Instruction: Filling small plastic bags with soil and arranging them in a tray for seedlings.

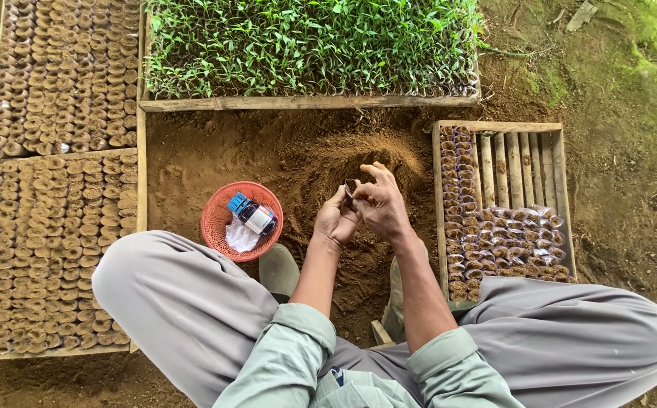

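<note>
The person sits low over bare brown earth, knees spread, both hands raised above a loose soil heap [359,155]. The left hand [336,219] is curled closed around a small soil-filled seedling bag [351,187], gripping it from below and the side; only the bag's dark open top shows between the fingers. The right hand [381,202] meets it from the other side, thumb and fingertips pinched at the bag's rim, so both hands touch the same bag; I cannot tell whether the right hand truly grips it or only presses soil in. To the left, on the ground beside the knee, lies a round red plastic basket [219,227] holding a small dark bottle with a blue cap [253,214] and a crumpled clear plastic piece. To the right stands a slatted wooden tray [495,127], partly filled with rows of filled bags [506,242]. Far left, two wooden trays [141,174] are packed full of filled bags. Across the top, another tray carries dense green seedlings [306,41].
</note>
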